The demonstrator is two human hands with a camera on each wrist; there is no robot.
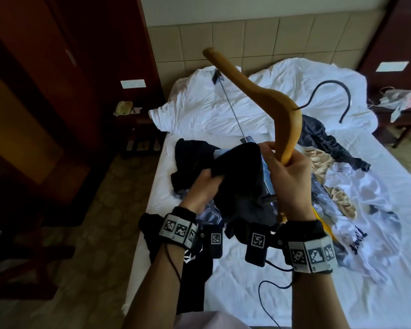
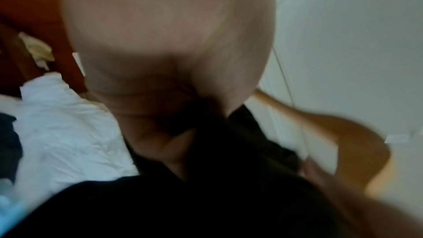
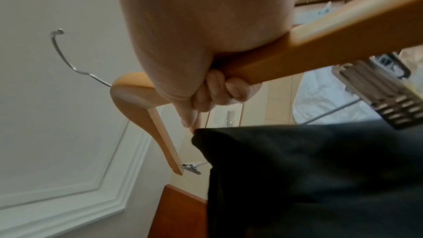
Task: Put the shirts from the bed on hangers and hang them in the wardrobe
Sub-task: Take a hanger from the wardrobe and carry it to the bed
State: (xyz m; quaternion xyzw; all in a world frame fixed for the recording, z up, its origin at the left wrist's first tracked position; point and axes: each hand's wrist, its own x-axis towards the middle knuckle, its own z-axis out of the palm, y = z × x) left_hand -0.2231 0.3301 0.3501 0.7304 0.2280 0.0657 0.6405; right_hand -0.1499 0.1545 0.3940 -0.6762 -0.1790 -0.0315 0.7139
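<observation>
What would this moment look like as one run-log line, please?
right hand: grips hanger | left hand: holds black shirt | shirt: not yet on hanger

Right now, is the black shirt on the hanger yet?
Not yet. The left hand bunches the black shirt beside the wooden hanger, gripped by the right hand.

The hanger [image 1: 256,91] is yellow-brown wood with a dark metal hook [image 1: 328,91]. The shirt [image 1: 242,176] in the hands is black, and the sheet [image 1: 259,269] is white. The wrist bands [image 1: 311,256] have black and white square patterns.
</observation>
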